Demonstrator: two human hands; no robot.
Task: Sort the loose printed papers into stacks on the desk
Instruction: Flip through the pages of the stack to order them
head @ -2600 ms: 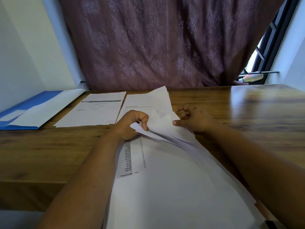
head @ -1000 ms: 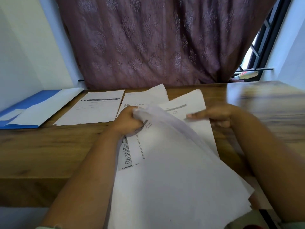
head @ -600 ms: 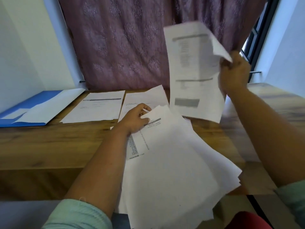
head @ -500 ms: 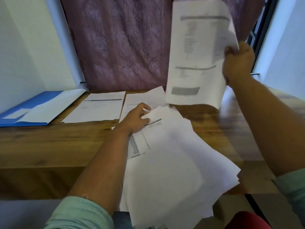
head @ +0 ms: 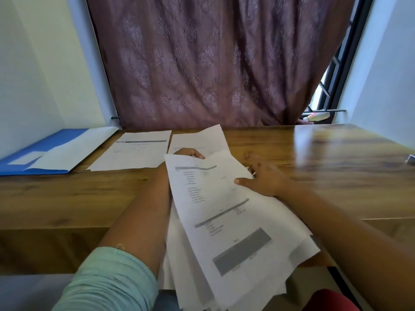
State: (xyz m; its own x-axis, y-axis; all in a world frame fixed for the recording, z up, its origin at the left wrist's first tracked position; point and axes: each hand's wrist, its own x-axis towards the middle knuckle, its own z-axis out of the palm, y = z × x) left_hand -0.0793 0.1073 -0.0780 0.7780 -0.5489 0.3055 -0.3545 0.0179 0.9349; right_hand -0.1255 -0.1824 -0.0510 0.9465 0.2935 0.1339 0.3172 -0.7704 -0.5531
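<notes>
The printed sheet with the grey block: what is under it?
Under the printed sheet lies a fanned bundle of white papers; only their edges show, their print is covered. The left hand is mostly hidden behind its top edge.

Top sheet (head: 215, 198): being pinched by right hand (head: 262, 178).
Loose pile (head: 224, 277): being held at far edge by left hand (head: 189, 153).

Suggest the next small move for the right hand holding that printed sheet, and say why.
Probably carry the printed sheet forward to one of the two stacks on the desk. The right hand pinches its edge above the loose pile steadied by the left hand, so it is lifted but unsorted.
</notes>
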